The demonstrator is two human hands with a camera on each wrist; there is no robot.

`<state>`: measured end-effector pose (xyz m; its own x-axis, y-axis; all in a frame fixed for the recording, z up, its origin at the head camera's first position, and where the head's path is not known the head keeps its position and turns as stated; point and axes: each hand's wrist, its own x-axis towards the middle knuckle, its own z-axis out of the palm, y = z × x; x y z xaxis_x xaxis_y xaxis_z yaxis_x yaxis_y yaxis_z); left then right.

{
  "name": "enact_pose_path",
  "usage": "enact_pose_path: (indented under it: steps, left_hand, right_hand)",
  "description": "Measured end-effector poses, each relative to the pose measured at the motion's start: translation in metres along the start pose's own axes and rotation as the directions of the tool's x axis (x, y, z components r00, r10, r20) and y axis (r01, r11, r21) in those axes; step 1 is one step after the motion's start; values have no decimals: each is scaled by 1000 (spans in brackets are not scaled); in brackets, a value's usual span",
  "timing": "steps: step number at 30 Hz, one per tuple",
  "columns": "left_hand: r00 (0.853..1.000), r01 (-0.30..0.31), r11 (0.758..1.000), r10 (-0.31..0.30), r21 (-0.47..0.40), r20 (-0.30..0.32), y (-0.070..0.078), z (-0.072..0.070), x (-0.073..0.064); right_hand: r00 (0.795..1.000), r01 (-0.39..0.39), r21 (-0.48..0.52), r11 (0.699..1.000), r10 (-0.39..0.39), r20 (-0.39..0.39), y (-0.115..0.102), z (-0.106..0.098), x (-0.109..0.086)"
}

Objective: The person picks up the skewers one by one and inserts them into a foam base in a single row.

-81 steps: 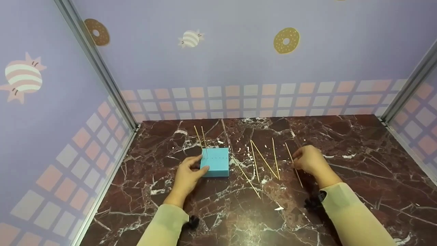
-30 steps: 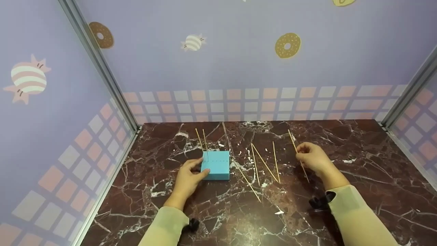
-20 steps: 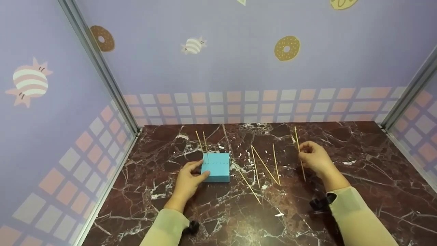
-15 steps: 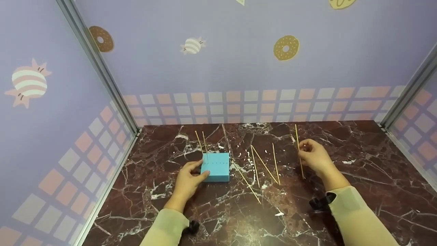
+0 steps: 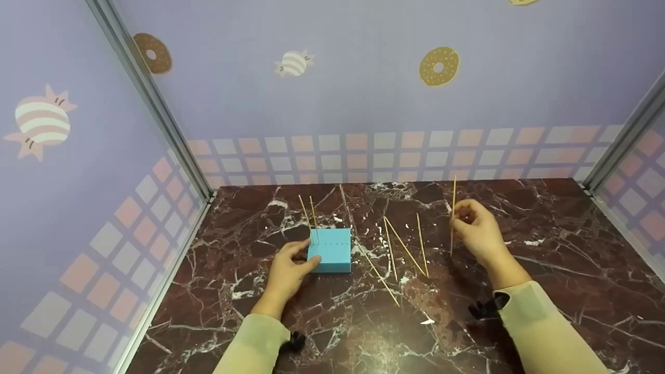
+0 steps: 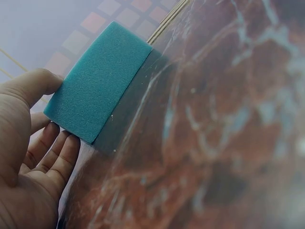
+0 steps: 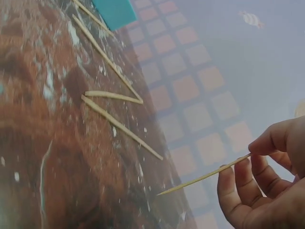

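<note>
My left hand [image 5: 290, 270] grips the left side of a light blue foam block [image 5: 336, 258], thumb at its front and fingers at its side. A row of small holes runs across the block's top. Two thin bamboo skewers [image 5: 313, 210] stand in the left end of that row. Over the table at right, my right hand [image 5: 480, 231] pinches another skewer [image 5: 454, 193] between thumb and fingers, held nearly upright. In the right wrist view this skewer [image 7: 205, 176] sticks out from the fingertips to a pointed end. The left wrist view shows the block's side [image 6: 102, 81] against the hand.
Several loose skewers [image 5: 405, 245] lie between the block and my right hand, some forming a zigzag. The dark red marbled table [image 5: 358, 332] has white flecks on it. Patterned wall panels [image 5: 363, 93] enclose the back and sides.
My right hand has picked the skewer up from the table, raised it and turned it from slanting to nearly upright. The left hand stays on the block. The head view tilted slightly.
</note>
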<state>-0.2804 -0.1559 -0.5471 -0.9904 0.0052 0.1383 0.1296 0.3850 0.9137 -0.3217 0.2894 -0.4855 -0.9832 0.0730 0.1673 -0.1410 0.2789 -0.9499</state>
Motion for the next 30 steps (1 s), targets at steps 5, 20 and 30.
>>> enact_pose_path:
  steps: [5,20,30]
  left_hand:
    - [1000,-10,1000,10,8,4,-1,-1,0]
    - [1000,-7,1000,7,-1,-12,-1,0,0]
    - [1000,-8,1000,8,-16,-3,0,-1,1]
  right_hand:
    - [999,39,30,999,-39,10,-13,9,1]
    - [991,134,52,990,-134,3,-44,40,14]
    - [987,162,19,987,-162,14,-51,59,20]
